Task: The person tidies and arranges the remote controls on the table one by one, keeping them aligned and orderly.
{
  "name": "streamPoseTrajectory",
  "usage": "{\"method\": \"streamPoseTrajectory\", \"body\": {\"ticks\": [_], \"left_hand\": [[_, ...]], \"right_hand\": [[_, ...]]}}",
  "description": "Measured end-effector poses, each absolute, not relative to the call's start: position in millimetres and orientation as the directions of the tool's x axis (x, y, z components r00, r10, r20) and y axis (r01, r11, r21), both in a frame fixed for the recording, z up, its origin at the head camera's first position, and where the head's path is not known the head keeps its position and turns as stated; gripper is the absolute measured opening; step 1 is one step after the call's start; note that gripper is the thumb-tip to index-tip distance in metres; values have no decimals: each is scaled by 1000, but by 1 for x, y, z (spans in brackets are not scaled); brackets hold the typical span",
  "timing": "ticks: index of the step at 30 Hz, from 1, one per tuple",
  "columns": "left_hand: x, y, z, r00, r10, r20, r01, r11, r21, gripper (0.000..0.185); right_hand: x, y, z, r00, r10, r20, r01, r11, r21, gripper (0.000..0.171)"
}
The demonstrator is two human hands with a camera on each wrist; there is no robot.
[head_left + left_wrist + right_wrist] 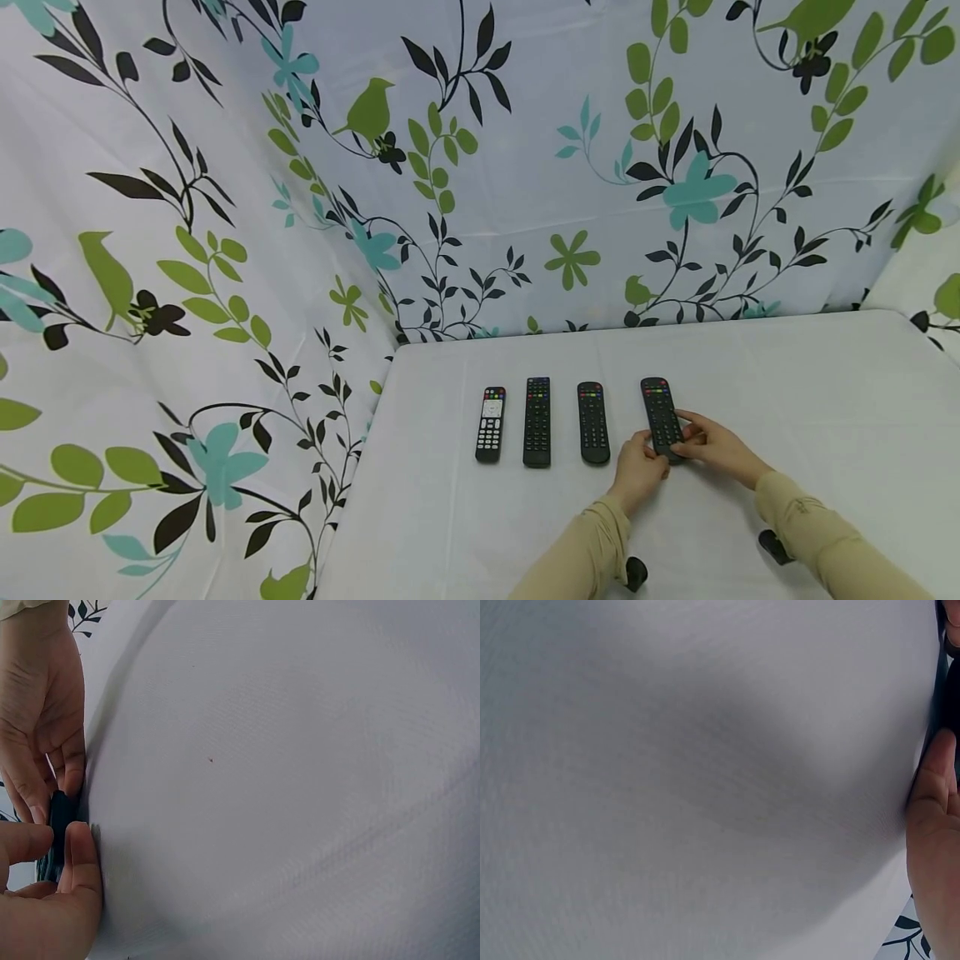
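Several black remotes lie side by side on the white table [787, 392]. Both hands are at the near end of the rightmost remote [660, 410]. My left hand [642, 460] pinches its near left corner between thumb and finger, as the left wrist view shows with the left hand [52, 885] on the remote's end [60, 816]. My right hand [705, 440] holds the near right side, fingers curled against its edge. In the right wrist view only the thumb [934, 817] and a dark strip of the remote [949, 697] show at the frame's right edge. The remote lies flat on the table.
Three other remotes lie to the left: one with a white panel [491, 423], a long one [537, 420] and a rounded one [593, 422]. A floral cloth wall [480, 167] stands behind and to the left. The table edge [360, 467] drops off at left.
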State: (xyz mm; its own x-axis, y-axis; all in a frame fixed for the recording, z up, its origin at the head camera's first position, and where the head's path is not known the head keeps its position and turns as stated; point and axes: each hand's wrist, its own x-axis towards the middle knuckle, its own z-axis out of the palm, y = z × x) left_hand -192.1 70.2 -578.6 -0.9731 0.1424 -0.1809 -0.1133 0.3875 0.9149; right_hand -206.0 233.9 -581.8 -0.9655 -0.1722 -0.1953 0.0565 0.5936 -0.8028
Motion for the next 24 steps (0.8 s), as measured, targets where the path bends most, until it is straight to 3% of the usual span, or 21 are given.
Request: {"method": "streamPoseTrajectory", "body": {"ticks": [11, 19, 24], "left_hand": [[-194, 69, -576, -964, 136, -229, -181, 296, 938, 46], [-191, 66, -577, -966, 201, -164, -88, 341, 936, 45], [-192, 68, -571, -961, 167, -219, -147, 361, 921, 49]], "right_hand": [[-209, 230, -583, -964, -149, -222, 87, 611, -787, 76], [-207, 237, -578, -963, -165, -214, 67, 621, -781, 71], [-208, 244, -575, -961, -187, -202, 51, 601, -798, 70]]}}
